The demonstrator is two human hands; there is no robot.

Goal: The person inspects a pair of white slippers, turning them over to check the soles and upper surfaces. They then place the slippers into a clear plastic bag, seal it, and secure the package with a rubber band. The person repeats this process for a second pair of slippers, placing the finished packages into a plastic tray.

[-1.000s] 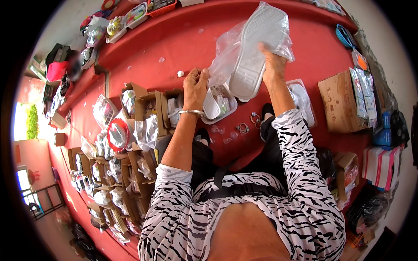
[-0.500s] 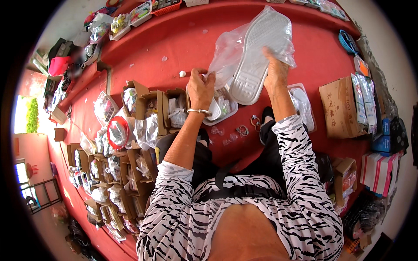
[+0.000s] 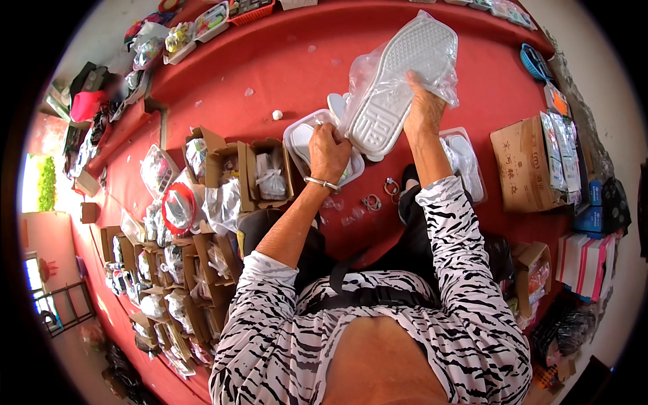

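Note:
A white shoe sole or slipper (image 3: 395, 84), its ridged underside with raised marks facing up, lies inside a clear plastic bag (image 3: 363, 73). My right hand (image 3: 425, 106) grips it from the right, the thumb pressed over the bag and the sole. At the bag's lower left edge is my left hand (image 3: 329, 155), fingers bent and closed, apparently pinching the plastic; the fingertips are partly hidden. Beneath that hand stands a white plastic tray (image 3: 288, 135) with white slipper pieces. Another white tray (image 3: 480, 185), holding white slipper pieces in plastic, sits beyond my right wrist.
Open cardboard boxes (image 3: 248, 182) with bagged goods crowd the left. A large carton (image 3: 516, 165) stands at the right, near a striped pink and white stack (image 3: 586, 266). Bangle-like rings (image 3: 371, 202) lie between my feet on the red floor (image 3: 250, 67).
The loose end of the bag has drawn in around the sole. My left hand has moved down and right, closer to the sole's heel end, uncovering more of the tray.

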